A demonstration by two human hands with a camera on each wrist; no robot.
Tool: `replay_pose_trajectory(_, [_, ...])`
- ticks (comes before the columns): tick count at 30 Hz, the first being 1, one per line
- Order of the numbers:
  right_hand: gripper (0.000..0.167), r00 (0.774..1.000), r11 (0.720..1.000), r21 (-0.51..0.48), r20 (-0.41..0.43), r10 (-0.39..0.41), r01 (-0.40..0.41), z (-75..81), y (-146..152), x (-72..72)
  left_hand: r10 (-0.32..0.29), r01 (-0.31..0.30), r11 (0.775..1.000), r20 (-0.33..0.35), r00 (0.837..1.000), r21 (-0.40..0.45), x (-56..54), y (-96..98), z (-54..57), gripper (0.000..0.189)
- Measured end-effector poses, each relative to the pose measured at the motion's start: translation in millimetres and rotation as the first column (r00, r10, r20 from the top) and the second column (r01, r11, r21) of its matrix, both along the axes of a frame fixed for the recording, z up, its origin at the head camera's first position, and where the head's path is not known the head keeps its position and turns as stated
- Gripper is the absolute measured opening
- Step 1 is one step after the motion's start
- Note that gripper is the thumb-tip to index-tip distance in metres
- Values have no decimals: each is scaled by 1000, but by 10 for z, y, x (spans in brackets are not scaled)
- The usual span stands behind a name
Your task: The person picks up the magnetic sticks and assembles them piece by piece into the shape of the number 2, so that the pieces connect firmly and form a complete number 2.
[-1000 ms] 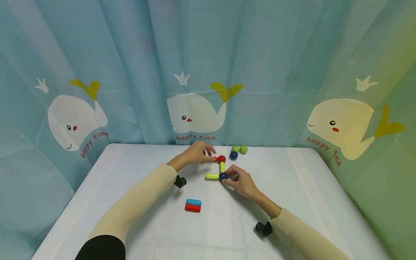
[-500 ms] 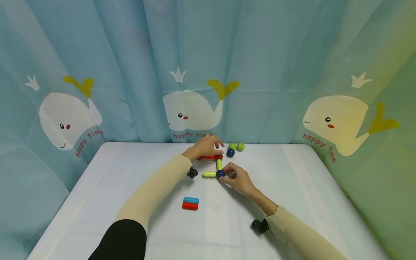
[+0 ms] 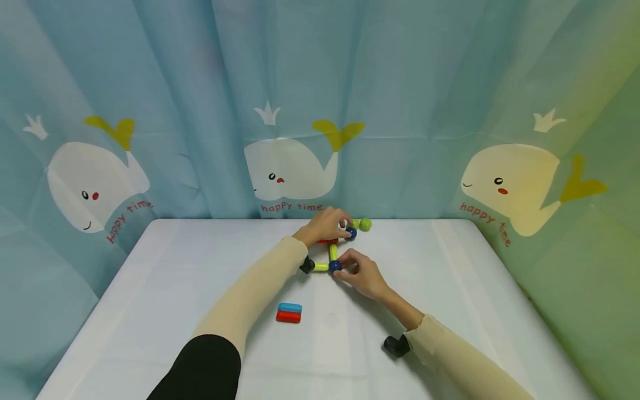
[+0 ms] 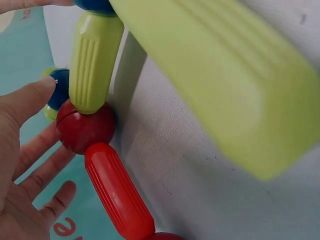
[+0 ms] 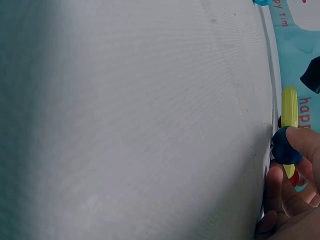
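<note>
Much tabletop (image 3: 450, 300) separates right grip (image 3: 367, 278), pinching blue ball (image 3: 334, 266), from right edge (image 3: 525, 300).

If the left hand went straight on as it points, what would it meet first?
Probably the far blue ball, by the green balls; whether the left hand already touches it is unclear.

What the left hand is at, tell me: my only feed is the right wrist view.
Observer: The left hand is at the far blue ball; whether it grips, I can't tell.
Operator: Name what sits beyond that.
Observer: Two green balls, just past it in the head view.
Operator: Now report whatever else lies loose.
Observer: A red stick and a blue stick, side by side on the near part of the table.
</note>
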State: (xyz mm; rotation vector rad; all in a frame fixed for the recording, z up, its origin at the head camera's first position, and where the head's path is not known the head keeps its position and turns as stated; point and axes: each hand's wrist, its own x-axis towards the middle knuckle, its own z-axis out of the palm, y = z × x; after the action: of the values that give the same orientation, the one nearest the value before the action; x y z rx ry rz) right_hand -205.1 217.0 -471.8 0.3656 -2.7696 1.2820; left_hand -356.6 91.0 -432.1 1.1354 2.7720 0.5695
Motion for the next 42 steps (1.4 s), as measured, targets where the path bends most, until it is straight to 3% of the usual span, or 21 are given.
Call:
replay_pose_trajectory(15, [24,1000,1000,-17,-15,19,-19,4,-22,-17,3,-3,1000,-1,1000,30,-12,54,-43,28])
replay_pose_trajectory(29, [24,1000,1000,-10,-8,2,-2,20,-5,0,10,-16,996,62,998,92,-22,54,-69,24])
replay_pose_trajectory(32, [24,1000,1000,-9,3,-2,2,14,-2,13,5,-17,991,93,996,131,-14,47,-43,25])
replay_pose_trajectory(42, [24,999,1000,1,16,-29,29,-5,-10,28,-29,12,965,64,998,262,22,-168,140,27])
